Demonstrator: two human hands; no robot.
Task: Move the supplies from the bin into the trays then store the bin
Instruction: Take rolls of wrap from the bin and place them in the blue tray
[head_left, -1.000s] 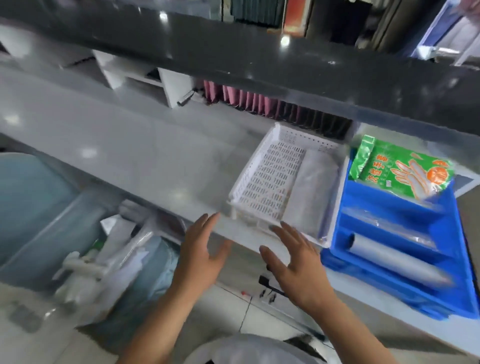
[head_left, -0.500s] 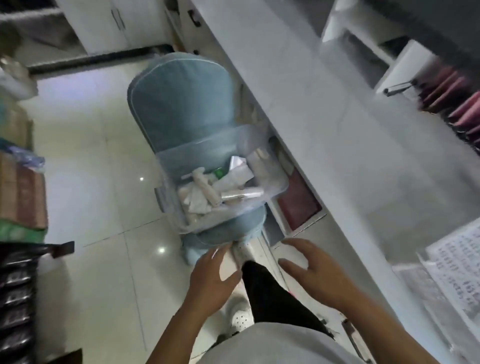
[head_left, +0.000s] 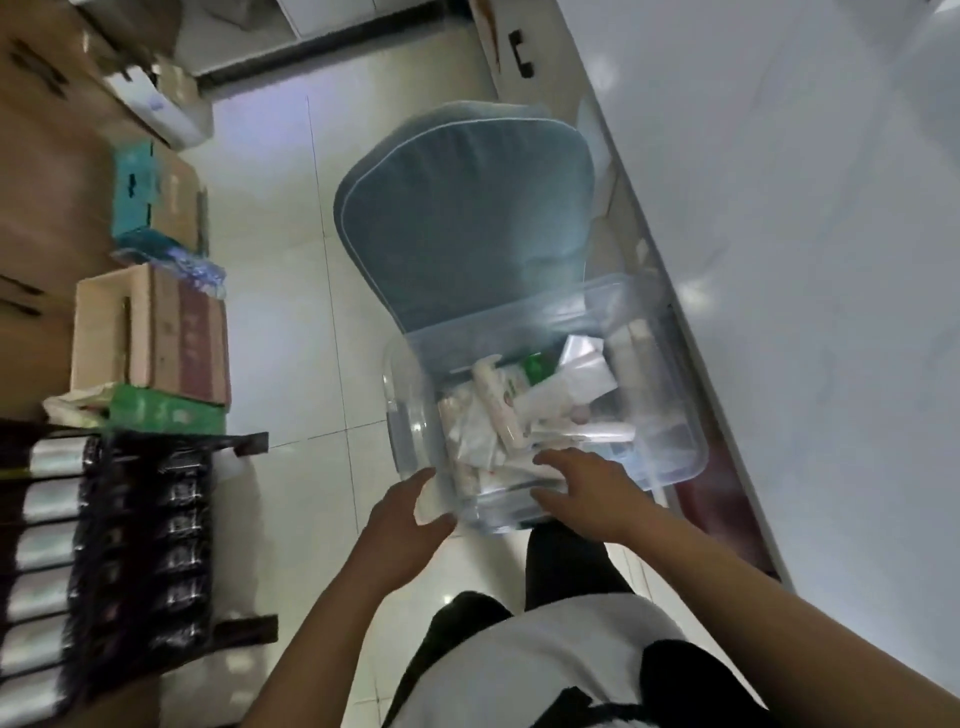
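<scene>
Two hands at the bin's near edge: left hand (head_left: 402, 519) against the near-left corner, fingers relaxed, grip released; right hand (head_left: 592, 488) over the near rim, fingers spread, holding nothing. Clear bin (head_left: 675, 457) sits on the blue chair (head_left: 462, 218) seat, just beside the white desk (head_left: 805, 260). Supplies (head_left: 509, 410), tubes and packets, are piled inside. Cardboard boxes (head_left: 150, 332) stand far left.

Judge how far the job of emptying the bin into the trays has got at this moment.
Done: nothing that shows here; no trays are in view. In hand: the left hand and right hand reach for the near end of the clear bin on the blue chair; neither grips it yet. Left: the tubes and packets still fill the bin, so all unloading and storing remains.
</scene>
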